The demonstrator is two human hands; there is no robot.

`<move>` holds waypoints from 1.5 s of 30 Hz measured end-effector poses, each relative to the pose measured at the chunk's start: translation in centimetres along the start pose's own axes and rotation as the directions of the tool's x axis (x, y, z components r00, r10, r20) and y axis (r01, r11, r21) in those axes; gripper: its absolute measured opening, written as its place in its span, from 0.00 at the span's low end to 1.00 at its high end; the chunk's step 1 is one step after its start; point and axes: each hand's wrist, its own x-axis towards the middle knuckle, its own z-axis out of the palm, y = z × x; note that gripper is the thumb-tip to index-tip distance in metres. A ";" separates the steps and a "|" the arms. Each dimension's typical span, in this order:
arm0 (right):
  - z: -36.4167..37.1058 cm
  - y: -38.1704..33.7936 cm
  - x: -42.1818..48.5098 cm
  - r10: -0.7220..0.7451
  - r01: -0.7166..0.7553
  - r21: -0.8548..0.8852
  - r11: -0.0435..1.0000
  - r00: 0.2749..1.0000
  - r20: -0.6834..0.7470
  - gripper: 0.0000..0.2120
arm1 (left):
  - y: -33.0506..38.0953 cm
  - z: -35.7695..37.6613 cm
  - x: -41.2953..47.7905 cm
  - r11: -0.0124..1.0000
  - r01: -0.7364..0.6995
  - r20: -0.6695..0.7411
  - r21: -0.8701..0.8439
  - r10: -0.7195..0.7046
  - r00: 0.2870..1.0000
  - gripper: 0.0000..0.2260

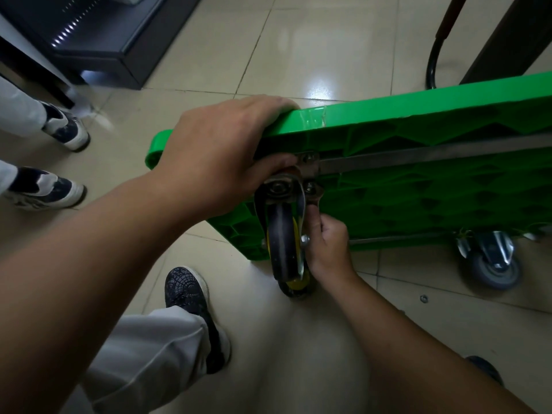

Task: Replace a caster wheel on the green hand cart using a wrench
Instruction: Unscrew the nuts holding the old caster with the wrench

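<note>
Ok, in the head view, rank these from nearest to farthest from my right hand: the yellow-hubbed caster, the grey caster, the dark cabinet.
1. Yellow-hubbed caster, just left of the right hand.
2. Grey caster, low at right.
3. Dark cabinet, far upper left.

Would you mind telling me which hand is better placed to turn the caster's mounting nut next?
Right. The right hand grips the wrench on a nut beside the caster wheel; the left hand is occupied, holding the upper edge of the green cart.
</note>
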 end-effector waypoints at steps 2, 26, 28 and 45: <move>-1.2 -0.3 0.3 -0.040 0.041 -0.121 0.992 0.999 0.006 0.33 | -0.1 0.0 0.1 1.000 -0.003 -0.001 -0.003 0.003 1.000 0.23; -9.9 -17.4 0.7 -0.131 0.378 -0.911 -0.165 0.907 0.401 0.32 | 0.5 -0.4 0.0 0.998 0.032 0.020 -0.059 -0.031 0.999 0.23; -11.5 -14.6 -0.1 -0.162 0.324 -0.934 0.151 0.940 0.300 0.35 | 0.5 -0.4 0.0 0.998 0.029 0.013 -0.058 -0.028 1.000 0.23; -2.1 -0.9 -0.6 0.017 -0.023 -0.178 0.984 0.999 -0.032 0.26 | 0.1 0.0 0.0 1.000 -0.003 -0.010 -0.017 0.003 1.000 0.22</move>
